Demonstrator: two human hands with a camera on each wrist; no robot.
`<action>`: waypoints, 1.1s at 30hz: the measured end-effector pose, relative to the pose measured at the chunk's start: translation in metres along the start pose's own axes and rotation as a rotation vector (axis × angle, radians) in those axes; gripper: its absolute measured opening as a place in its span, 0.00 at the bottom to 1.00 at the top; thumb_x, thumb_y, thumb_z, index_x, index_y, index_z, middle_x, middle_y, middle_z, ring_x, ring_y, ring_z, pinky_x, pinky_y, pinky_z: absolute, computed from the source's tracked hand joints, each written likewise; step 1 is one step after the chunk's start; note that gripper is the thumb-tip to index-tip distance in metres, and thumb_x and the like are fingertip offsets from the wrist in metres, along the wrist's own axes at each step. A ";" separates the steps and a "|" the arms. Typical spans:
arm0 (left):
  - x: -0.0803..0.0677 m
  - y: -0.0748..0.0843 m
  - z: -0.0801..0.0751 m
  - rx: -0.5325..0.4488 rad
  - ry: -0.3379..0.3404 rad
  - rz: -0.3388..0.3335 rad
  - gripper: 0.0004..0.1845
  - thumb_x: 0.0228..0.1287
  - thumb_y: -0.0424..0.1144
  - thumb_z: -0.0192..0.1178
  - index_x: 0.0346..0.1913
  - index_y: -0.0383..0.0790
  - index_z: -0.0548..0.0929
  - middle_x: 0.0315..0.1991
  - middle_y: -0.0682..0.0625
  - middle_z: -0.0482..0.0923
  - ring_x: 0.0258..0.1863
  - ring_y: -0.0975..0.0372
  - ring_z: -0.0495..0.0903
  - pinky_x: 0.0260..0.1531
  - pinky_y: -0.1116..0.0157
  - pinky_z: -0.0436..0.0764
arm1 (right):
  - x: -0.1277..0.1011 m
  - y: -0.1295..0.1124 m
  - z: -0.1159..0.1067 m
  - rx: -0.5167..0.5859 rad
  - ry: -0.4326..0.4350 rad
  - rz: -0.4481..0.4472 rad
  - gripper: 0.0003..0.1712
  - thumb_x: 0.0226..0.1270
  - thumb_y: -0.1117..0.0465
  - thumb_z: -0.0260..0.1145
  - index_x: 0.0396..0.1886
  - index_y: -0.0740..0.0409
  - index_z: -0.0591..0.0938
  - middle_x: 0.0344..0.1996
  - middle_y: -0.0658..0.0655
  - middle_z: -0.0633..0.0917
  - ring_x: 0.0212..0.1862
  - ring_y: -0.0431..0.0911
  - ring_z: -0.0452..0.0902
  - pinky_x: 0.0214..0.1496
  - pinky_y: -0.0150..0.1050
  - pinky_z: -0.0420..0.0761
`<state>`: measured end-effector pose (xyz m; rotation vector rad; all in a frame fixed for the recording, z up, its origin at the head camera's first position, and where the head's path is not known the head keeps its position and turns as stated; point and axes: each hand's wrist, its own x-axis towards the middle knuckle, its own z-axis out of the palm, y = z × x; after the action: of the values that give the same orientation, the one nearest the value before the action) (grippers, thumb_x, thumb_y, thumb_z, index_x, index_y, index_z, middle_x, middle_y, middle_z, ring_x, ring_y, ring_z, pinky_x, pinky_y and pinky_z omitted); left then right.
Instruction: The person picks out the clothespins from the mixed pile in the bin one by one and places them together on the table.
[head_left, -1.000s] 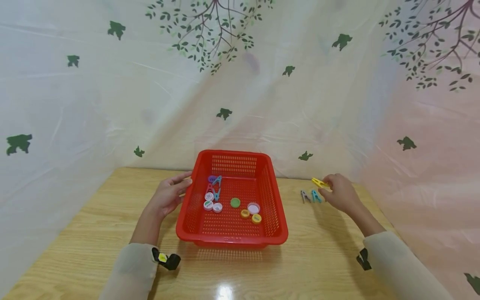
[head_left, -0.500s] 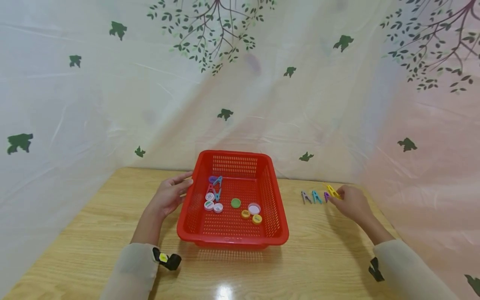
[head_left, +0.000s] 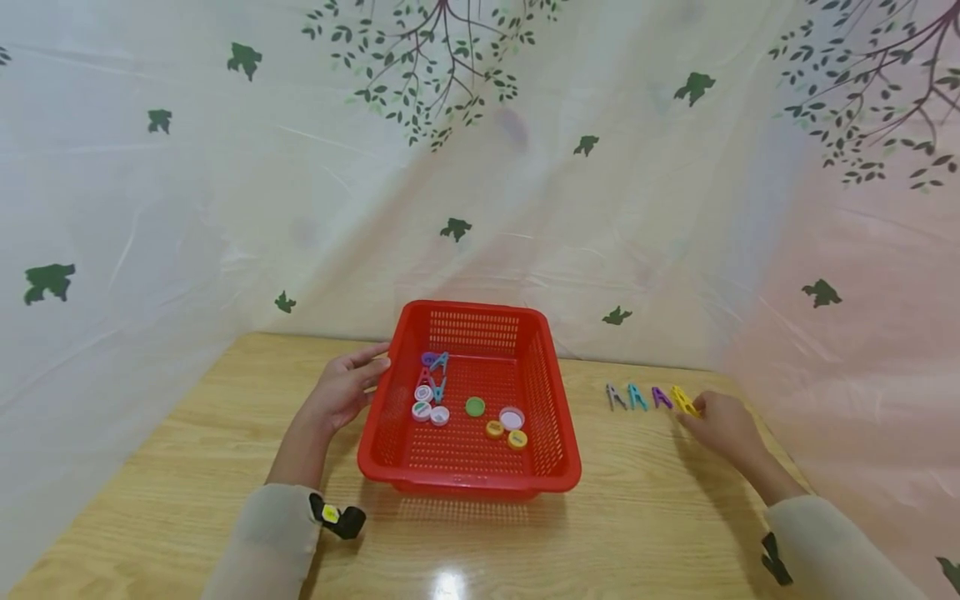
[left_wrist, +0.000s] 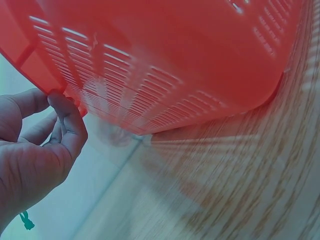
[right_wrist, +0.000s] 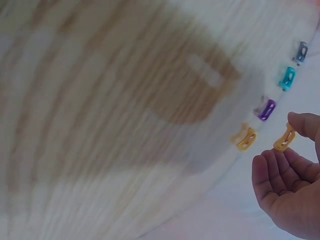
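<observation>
A red slotted basket (head_left: 558, 417) stands mid-table with several bottle caps (head_left: 474, 407) and a few clothespins (head_left: 433, 363) inside. My left hand (head_left: 341, 393) grips its left rim, fingers curled at the edge (left_wrist: 65, 112) of the basket (left_wrist: 165, 65). Right of the basket lies a row of clothespins: grey (head_left: 615, 396), teal (head_left: 637, 397) and purple (head_left: 661, 397). At the row's right end my right hand (head_left: 722, 421) pinches a yellow clothespin (head_left: 684, 402) low over the table. The right wrist view shows that clothespin (right_wrist: 285, 138) at my fingertips (right_wrist: 304, 123). A second yellow shape (right_wrist: 245, 138) sits beside the purple one (right_wrist: 266, 109).
A leaf-printed plastic sheet (head_left: 480, 208) hangs close behind and to both sides of the wooden table (head_left: 187, 467). The table's right edge runs just past my right hand. A black strap (head_left: 339, 520) sits on my left sleeve.
My right hand has carried the yellow clothespin rightward and down to the end of the row, uncovering the purple one. The left hand and basket have stayed put.
</observation>
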<state>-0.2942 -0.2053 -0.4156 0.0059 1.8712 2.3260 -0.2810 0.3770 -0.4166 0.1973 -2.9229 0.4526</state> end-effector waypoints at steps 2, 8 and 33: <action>0.000 0.000 0.000 0.001 0.000 0.000 0.28 0.76 0.40 0.61 0.75 0.41 0.70 0.67 0.37 0.75 0.53 0.54 0.84 0.50 0.56 0.86 | -0.002 0.004 0.002 0.002 -0.013 0.012 0.20 0.67 0.56 0.70 0.24 0.68 0.77 0.14 0.49 0.66 0.19 0.42 0.59 0.21 0.35 0.61; 0.001 -0.001 0.001 0.012 -0.004 0.001 0.28 0.76 0.40 0.60 0.75 0.41 0.70 0.68 0.37 0.74 0.54 0.54 0.84 0.51 0.56 0.86 | -0.005 0.018 0.005 0.002 -0.063 0.060 0.20 0.66 0.56 0.68 0.20 0.63 0.75 0.15 0.50 0.71 0.20 0.43 0.63 0.20 0.36 0.64; 0.002 0.000 0.000 0.001 0.001 -0.011 0.29 0.75 0.41 0.62 0.75 0.41 0.70 0.66 0.40 0.76 0.54 0.54 0.84 0.51 0.57 0.86 | -0.005 0.023 0.006 -0.012 -0.131 0.140 0.21 0.66 0.55 0.69 0.31 0.73 0.81 0.24 0.59 0.78 0.28 0.51 0.71 0.27 0.41 0.70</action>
<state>-0.2961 -0.2053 -0.4158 -0.0056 1.8683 2.3181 -0.2803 0.3975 -0.4294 0.0214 -3.0800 0.4592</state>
